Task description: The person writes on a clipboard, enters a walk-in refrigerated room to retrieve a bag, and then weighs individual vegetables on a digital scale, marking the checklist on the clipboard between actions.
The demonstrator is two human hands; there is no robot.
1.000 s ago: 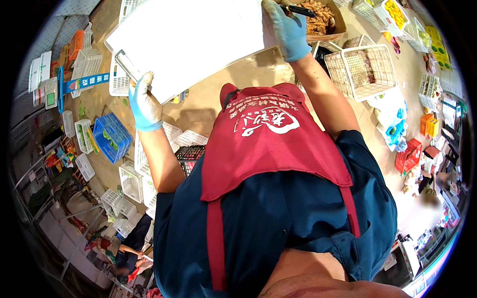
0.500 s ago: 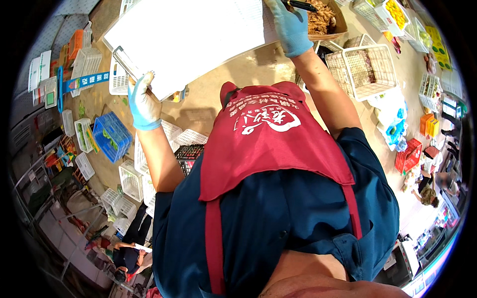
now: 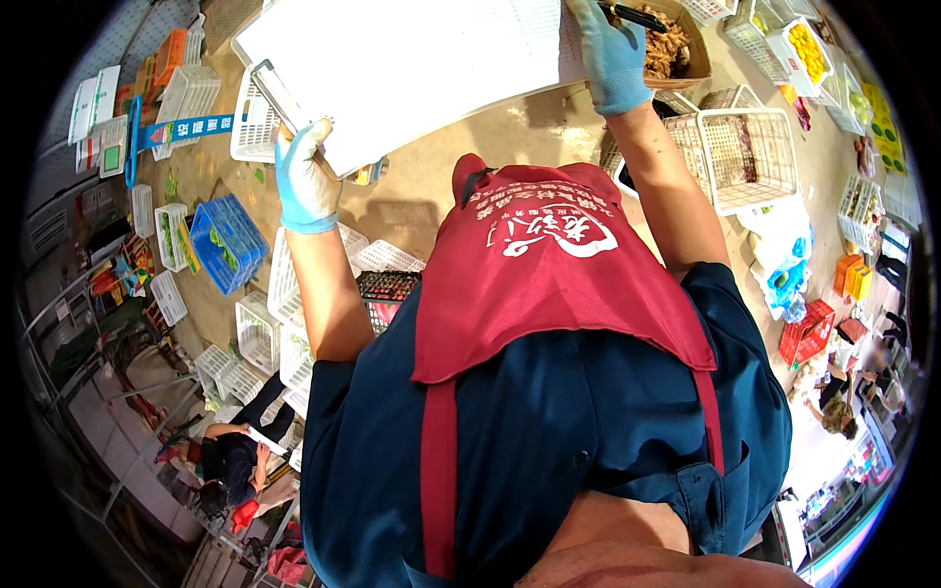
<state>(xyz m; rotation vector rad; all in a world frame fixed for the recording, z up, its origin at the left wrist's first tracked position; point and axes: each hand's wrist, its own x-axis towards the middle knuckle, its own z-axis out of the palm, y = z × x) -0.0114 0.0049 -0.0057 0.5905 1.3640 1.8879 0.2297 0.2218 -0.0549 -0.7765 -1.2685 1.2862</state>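
A clipboard [image 3: 277, 91] with a metal clip carries sunlit white sheets of paper [image 3: 421, 69]; its far part runs out of the top of the picture. My left hand [image 3: 308, 179], in a pale blue-and-white work glove, is closed on the near left corner beside the clip, thumb on top. Over the right part of the sheets is my right hand [image 3: 615, 64], gloved in blue. A black pen [image 3: 635, 16] sticks out to the right from it. The tips of the right fingers are cut off by the upper edge.
Beyond my right hand stands a box of brown, root-like produce [image 3: 668, 49]. An empty white crate [image 3: 750, 157] lies near my right forearm. To the left are a blue crate [image 3: 227, 245] and several white crates [image 3: 257, 333]. Another person [image 3: 235, 461] holds a white sheet at lower left.
The clipboard and both hands sit slightly farther right in the picture, along with most of the surroundings. Both grips look the same. The person at lower left has shifted a little.
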